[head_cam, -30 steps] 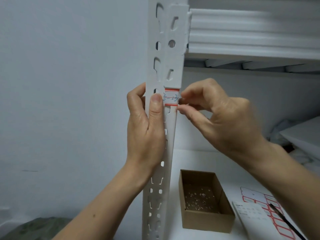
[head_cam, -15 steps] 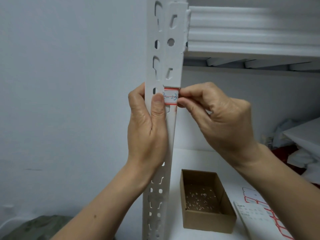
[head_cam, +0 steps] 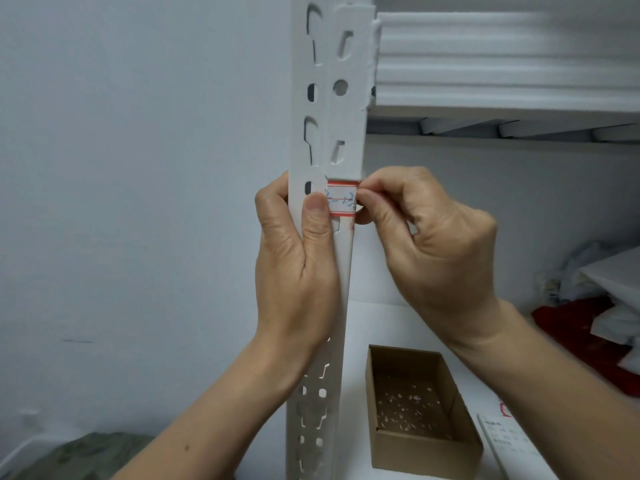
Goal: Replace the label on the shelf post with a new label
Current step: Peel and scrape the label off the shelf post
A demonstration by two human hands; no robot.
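The left hand (head_cam: pixel 294 271) has the shelf post (head_cam: pixel 344 60) in a firm grip: fingers wrapped round the far side, thumb flat up the front, its tip right at the left end of the label (head_cam: pixel 341 201). That label sits across the post's front face, red bands top and bottom and blue handwriting between, with its long axis running sideways while the post runs straight up. Now the right hand (head_cam: pixel 440 251) is curled tight, thumb and forefinger pinching at the label's right end, just where the post's edge turns away. That right end is the one that matters, and the right hand is the nearer one to work it, probably with a pull or a press along the label toward the left thumb. Whether a corner has lifted cannot be told, because the fingertips cover it, and the thumb hides the left end. The writing is too blurred to read. Below, an open cardboard box (head_cam: pixel 426 445) holds pale scraps, and a printed sheet (head_cam: pixel 502 441) is cut off by the frame's edge.
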